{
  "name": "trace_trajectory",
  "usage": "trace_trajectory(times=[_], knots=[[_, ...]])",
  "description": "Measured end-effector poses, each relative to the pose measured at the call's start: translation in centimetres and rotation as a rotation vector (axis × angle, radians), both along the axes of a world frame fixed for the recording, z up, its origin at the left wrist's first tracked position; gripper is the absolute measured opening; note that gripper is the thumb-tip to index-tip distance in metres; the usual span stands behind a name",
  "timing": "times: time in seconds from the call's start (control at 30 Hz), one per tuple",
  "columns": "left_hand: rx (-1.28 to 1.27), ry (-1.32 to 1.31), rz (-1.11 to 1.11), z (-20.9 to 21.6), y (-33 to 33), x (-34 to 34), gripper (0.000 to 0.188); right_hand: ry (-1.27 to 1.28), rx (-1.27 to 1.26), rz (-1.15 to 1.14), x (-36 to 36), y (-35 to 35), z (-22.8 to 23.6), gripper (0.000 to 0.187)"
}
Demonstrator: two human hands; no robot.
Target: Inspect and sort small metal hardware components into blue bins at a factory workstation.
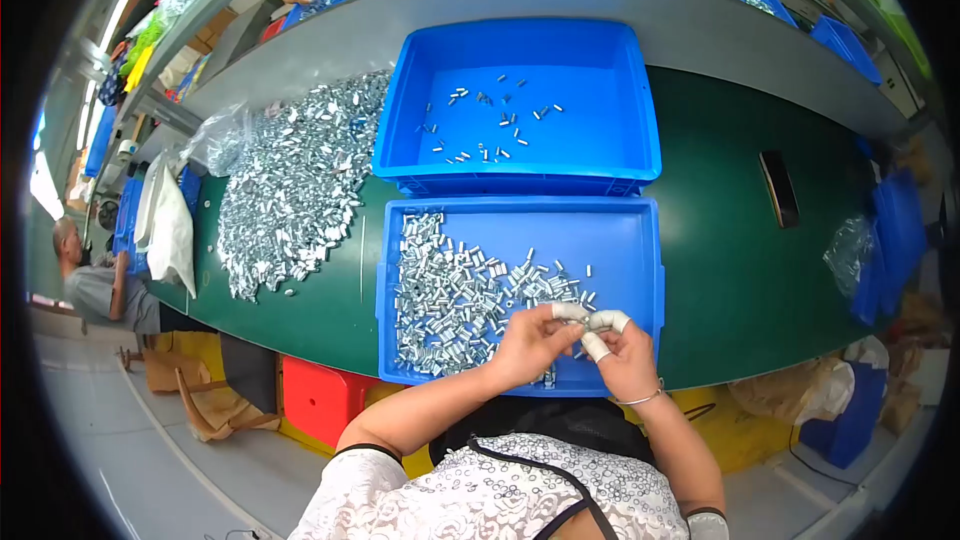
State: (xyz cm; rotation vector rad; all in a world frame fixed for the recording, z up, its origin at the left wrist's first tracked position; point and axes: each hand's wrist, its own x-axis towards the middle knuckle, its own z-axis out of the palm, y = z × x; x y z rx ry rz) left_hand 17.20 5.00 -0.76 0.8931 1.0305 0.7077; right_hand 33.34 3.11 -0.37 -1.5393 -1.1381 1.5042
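My left hand [533, 345] and my right hand [630, 362] meet above the near blue tray [618, 238], toward its right front. White coverings wrap several of my fingertips. Both hands are closed in a pinch, tip to tip, around a small metal part [586, 320] that the fingers mostly hide. Short silvery metal cylinders [450, 290] lie heaped over the left and middle of this tray, some of them just beyond my fingers. Behind it stands a deeper blue bin [590, 70] with a scattering of similar cylinders on its floor.
A big pile of metal parts [300, 180] covers the green table [720, 280] left of the bin, beside a clear plastic bag [222, 138]. To the right lies a phone [778, 188]. A grey partition [720, 15] runs behind; other people's hands work at blue trays past it.
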Motion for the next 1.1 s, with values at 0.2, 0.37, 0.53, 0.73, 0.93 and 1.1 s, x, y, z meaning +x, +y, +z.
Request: trace_trajectory(times=[0.2,0.37,0.53,0.73,0.93,1.1], knots=[[0.115,-0.223,0.135,0.6,0.9,-7.0,0.017,0.132,0.190,-0.067,-7.5,1.4,1.3,0.017],[0.180,-0.242,0.112,-1.1,1.4,-12.6,0.018,0.092,0.262,0.013,-12.4,1.4,0.1,0.019],[0.189,-0.242,0.112,-2.1,1.1,-16.4,0.017,0.020,0.251,0.041,-16.0,1.5,0.1,0.019],[0.283,-0.118,0.117,-3.1,1.7,-18.7,0.015,-0.087,0.416,0.047,-18.2,2.2,-0.7,0.017],[0.398,0.007,-0.042,-4.5,2.3,-19.3,0.017,-0.039,0.233,0.068,-17.8,2.4,-2.1,0.019],[0.155,-0.071,-0.057,-5.3,2.2,-18.8,0.020,0.043,0.058,0.017,-17.2,2.1,-2.9,0.018]])
